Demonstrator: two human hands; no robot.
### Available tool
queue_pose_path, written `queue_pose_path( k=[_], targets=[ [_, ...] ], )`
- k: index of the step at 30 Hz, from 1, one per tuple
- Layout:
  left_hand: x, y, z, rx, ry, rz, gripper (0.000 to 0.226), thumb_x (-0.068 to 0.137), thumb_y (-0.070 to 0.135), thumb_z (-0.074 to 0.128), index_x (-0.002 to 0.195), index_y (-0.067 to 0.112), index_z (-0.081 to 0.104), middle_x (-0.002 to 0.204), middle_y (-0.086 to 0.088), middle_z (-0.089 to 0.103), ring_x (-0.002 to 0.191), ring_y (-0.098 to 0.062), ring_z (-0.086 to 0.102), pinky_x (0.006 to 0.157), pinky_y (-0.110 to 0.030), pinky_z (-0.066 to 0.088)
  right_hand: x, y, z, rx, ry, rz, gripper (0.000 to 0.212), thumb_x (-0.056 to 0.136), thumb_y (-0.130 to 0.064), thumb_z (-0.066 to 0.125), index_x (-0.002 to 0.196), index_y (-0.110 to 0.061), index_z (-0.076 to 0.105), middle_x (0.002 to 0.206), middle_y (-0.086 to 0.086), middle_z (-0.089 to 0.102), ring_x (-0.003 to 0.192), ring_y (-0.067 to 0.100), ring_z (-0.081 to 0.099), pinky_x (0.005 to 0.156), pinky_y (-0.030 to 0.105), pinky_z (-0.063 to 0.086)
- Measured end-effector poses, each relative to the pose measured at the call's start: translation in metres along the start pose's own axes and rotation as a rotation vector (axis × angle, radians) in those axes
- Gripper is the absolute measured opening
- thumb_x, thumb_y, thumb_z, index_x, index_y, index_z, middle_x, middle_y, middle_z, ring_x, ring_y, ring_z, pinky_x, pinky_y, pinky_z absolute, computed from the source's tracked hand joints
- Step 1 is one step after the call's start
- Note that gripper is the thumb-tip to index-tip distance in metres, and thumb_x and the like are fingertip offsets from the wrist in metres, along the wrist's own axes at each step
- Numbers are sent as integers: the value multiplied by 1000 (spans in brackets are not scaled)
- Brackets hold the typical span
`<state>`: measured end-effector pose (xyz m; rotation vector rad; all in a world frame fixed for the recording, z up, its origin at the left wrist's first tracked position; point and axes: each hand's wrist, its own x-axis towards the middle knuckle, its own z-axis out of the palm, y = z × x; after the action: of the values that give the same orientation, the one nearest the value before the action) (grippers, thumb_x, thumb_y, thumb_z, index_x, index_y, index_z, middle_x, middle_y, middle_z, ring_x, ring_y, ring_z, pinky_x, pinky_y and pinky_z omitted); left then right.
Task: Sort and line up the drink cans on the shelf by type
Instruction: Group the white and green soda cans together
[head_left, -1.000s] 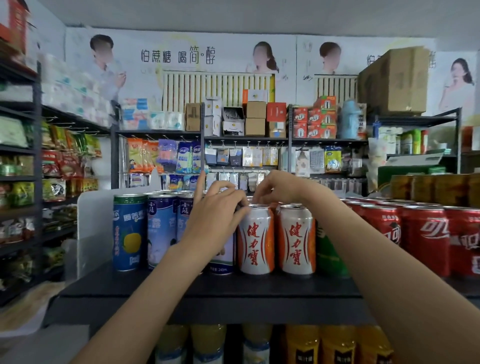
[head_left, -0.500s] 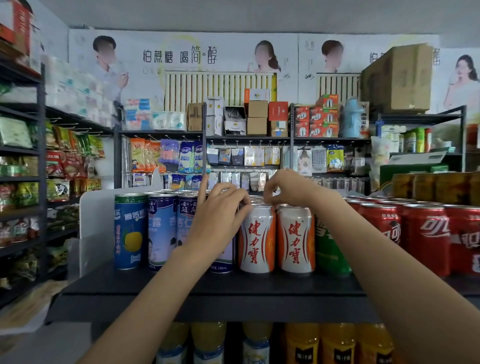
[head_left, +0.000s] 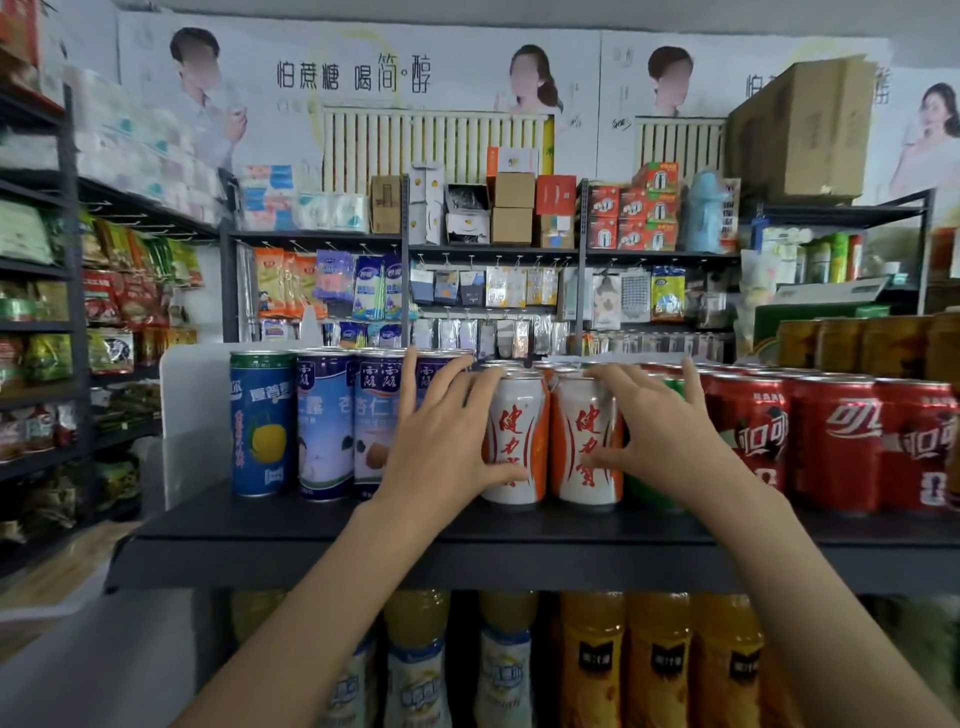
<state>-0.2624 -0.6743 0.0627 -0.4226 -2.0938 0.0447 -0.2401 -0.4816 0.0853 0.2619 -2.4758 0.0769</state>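
Cans stand upright along the front of your dark shelf (head_left: 311, 525), every long axis vertical and the labels facing you. Your left hand (head_left: 441, 441) wraps the left white-and-orange can (head_left: 514, 441): the thumb crosses its front low down, the fingers spread over the rim and against the tall pale-blue can (head_left: 376, 415) beside it. Your right hand (head_left: 660, 436) grips the right white-and-orange can (head_left: 584, 441) the same way from the other side, thumb on the label, fingers curved over the top. The two cans touch each other, red characters running down their fronts. More of their kind show behind them, only the tops visible.

Left of your hands stand another pale-blue can (head_left: 324, 423) and a dark blue can with a yellow fruit (head_left: 262, 421). A green can (head_left: 649, 488) is mostly hidden behind your right wrist. Red cola cans (head_left: 836, 441) fill the right end. Yellow juice bottles (head_left: 660, 660) sit on the level below.
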Motion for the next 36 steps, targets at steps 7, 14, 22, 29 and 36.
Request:
queue_pose_path(
  k=[7, 14, 22, 29, 36],
  targets=[
    [5, -8, 3, 16, 3, 17, 89, 54, 78, 55, 116, 15, 59, 113, -4, 64, 118, -25, 54, 108, -51, 5, 57, -25, -24, 61, -27, -71, 28, 95, -24, 46, 121, -26, 57, 125, -6, 59, 120, 14, 51, 114, 50, -7],
    [11, -10, -6, -2, -10, 34, 88, 61, 76, 54, 131, 23, 44, 133, 1, 53, 141, -21, 21, 107, -47, -23, 91, -23, -7, 274, -238, -49, 41, 89, 1, 38, 113, -17, 66, 119, 1, 64, 114, 20, 55, 107, 45, 36],
    [15, -12, -4, 6, 18, 45, 85, 57, 78, 56, 123, 25, 49, 128, 2, 55, 137, -20, 29, 107, -45, -22, 95, -26, -11, 343, -321, -35, 44, 89, 2, 35, 119, -14, 63, 131, 4, 56, 123, 21, 48, 103, 35, 36],
    [12, -12, -4, 23, 7, 25, 85, 66, 78, 45, 132, 23, 41, 136, 4, 47, 138, -18, 26, 109, -47, -19, 72, -16, -19, 195, -28, 10, 42, 95, -9, 39, 132, -27, 49, 128, -6, 57, 122, 17, 49, 115, 54, 4],
    [0, 7, 7, 28, -12, 59, 107, 49, 71, 71, 134, 11, 45, 131, -5, 54, 124, -23, 49, 110, -48, -5, 9, 1, -10, 10, -150, -31, 85, 77, -39, 70, 145, -25, 20, 146, -8, 34, 135, 13, 31, 114, 47, -5]
  ],
)
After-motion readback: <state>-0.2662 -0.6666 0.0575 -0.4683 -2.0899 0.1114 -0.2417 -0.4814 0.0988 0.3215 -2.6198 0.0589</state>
